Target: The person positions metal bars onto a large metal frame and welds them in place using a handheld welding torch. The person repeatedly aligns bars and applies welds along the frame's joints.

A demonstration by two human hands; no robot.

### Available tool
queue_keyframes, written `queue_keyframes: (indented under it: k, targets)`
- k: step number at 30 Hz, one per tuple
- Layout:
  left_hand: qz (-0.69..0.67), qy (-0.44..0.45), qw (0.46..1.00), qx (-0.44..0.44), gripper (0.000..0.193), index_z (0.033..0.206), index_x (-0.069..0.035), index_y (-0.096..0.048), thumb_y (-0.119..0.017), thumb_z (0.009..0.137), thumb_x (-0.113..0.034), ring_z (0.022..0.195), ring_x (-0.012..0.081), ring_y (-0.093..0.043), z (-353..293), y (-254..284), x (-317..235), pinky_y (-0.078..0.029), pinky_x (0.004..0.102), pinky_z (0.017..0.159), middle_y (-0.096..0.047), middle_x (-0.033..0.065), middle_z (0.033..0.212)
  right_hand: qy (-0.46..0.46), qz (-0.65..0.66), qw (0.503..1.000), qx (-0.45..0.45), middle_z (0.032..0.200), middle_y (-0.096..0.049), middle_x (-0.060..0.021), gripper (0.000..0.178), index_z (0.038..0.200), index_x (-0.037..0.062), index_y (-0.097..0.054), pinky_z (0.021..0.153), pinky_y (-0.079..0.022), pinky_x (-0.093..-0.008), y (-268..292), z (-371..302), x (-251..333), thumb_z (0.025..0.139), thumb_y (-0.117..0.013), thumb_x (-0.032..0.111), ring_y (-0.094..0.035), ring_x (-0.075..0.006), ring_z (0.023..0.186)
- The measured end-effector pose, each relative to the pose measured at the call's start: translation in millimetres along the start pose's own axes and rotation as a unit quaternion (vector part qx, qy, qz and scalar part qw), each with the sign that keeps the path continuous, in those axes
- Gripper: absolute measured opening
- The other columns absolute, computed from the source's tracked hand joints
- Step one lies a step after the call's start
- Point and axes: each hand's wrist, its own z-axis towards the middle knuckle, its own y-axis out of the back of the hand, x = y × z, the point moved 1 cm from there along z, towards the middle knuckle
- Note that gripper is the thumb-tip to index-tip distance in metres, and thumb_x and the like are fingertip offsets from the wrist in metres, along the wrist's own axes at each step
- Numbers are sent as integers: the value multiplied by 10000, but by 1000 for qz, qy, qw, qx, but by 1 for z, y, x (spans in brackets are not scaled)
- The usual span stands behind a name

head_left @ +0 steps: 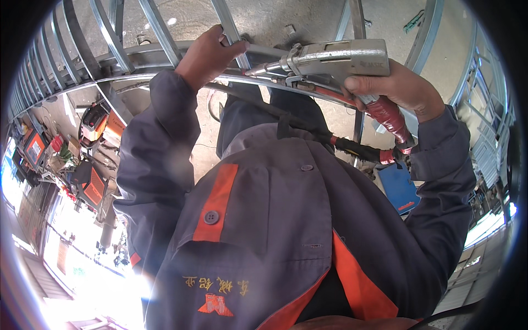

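My right hand is closed around the red-wrapped handle of a silver welding gun. The gun's narrow nozzle points left and sits close to the joint between an upright metal bar and the horizontal rail of a metal frame. With its fingers and thumb at either side of that bar, my left hand grips it just above the rail. Whether the nozzle touches the metal, I cannot tell. A black-sheathed cable runs from the gun's handle across my front.
More upright bars stretch along the frame to the left. Orange-and-black machines stand on the floor at left. A blue flat object lies below my right forearm. Further metal frames stand at right; a green tool lies on the far floor.
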Motion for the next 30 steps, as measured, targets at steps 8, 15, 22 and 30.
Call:
queue_keyframes:
  k: [8,15,22,30]
  targets:
    - [7,13,1000,13,568,1110,83,-646,-764,881,-423,831,277,-732,0,4,-5,-575,378,704,-703,190,936,-21,-5,1000,-5,1034,-709,-91,480,1282,5,-670,778,-548,-316,-1,0,4,912,-799,281,-664,-165,877]
    - [78,6,997,4,623,1136,33,-684,-745,856,-520,872,301,-741,6,6,2,-561,401,811,-734,188,963,-10,-24,999,-22,1027,-707,-82,490,1273,10,-676,782,-546,-310,0,2,1,902,-808,302,-660,-160,864]
    - [65,20,997,20,634,1132,39,-680,-745,851,-526,878,291,-728,5,8,0,-551,416,793,-720,182,938,-17,-10,1000,10,1020,-708,-85,493,1277,9,-674,770,-548,-321,5,3,-3,907,-806,308,-660,-160,855]
    - [105,20,994,22,597,1099,22,-696,-730,855,-522,883,315,-710,9,9,0,-528,428,837,-713,177,928,-17,-6,1000,-5,1016,-707,-94,511,1284,-5,-665,760,-556,-322,5,-1,-2,914,-804,319,-667,-164,840]
